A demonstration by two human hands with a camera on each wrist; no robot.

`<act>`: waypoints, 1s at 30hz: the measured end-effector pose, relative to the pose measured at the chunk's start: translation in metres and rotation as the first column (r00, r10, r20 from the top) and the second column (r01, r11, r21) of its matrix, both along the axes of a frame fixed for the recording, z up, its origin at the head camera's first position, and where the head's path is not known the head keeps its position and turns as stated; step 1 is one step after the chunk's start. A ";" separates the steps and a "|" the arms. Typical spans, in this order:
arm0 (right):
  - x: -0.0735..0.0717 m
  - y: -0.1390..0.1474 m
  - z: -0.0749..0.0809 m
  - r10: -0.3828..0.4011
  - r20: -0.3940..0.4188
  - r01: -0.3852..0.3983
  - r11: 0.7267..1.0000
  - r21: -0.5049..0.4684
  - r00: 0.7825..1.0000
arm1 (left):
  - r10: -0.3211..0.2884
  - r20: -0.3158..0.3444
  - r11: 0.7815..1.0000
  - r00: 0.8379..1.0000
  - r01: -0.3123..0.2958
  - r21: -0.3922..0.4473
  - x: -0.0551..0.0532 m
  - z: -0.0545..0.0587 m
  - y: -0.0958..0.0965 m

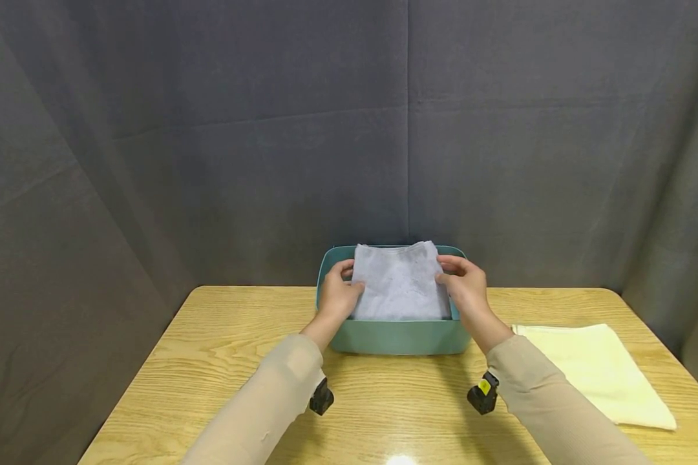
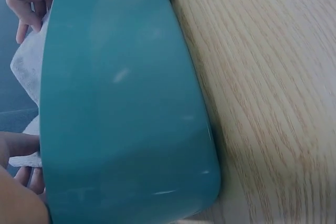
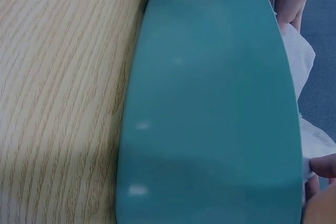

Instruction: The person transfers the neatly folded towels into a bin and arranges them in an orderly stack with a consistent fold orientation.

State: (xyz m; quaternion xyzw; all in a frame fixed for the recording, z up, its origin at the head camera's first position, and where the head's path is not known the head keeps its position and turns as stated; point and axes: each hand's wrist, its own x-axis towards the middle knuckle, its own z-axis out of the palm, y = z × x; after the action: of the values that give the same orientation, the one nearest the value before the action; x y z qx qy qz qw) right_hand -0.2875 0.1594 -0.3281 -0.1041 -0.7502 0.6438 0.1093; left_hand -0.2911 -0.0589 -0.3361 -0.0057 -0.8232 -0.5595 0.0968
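A folded pale grey cloth (image 1: 400, 283) stands tilted inside a teal plastic bin (image 1: 400, 337), its upper edge above the bin's rim. My left hand (image 1: 338, 292) pinches the cloth's left edge, thumb in front and fingers toward the back. On the right edge, my right hand (image 1: 464, 284) pinches it in the same way. Both wrist views are mostly filled by the bin's front wall (image 2: 126, 103), with white corners of cloth (image 3: 315, 137) showing past the rim. The lower part of the cloth is hidden behind that wall.
A folded pale yellow cloth (image 1: 602, 374) lies on the wooden table (image 1: 221, 361), partly behind the right sleeve. Dark grey curtain (image 1: 267, 161) hangs behind the table and at its sides. Each wrist wears a small black camera (image 1: 322, 396).
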 end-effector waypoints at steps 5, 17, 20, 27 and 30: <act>0.002 0.002 0.000 0.012 -0.023 -0.012 1.000 -0.018 1.000 | -0.023 -0.020 1.000 1.000 0.023 0.016 0.001 0.001 -0.002; 0.004 -0.001 0.000 0.051 -0.047 -0.053 0.998 -0.034 0.998 | -0.072 -0.026 0.997 0.997 0.073 0.035 0.004 0.003 -0.006; 0.006 0.000 0.001 0.046 -0.055 -0.048 0.998 -0.037 0.997 | -0.078 -0.032 0.996 0.996 0.079 0.038 0.005 0.003 -0.007; 0.011 0.003 0.001 0.060 -0.070 -0.062 0.998 -0.027 0.996 | -0.108 -0.053 0.993 0.993 0.110 0.045 0.011 0.005 -0.008; 0.013 0.006 0.001 0.074 -0.076 -0.075 0.997 -0.017 0.994 | -0.122 -0.057 0.991 0.991 0.125 0.049 0.014 0.006 -0.008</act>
State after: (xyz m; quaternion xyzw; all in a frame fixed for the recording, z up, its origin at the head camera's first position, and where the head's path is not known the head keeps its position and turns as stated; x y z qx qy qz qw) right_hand -0.2742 0.1653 -0.3272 -0.0527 -0.7424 0.6583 0.1123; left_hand -0.2774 -0.0666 -0.3299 -0.0692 -0.8033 -0.5856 0.0840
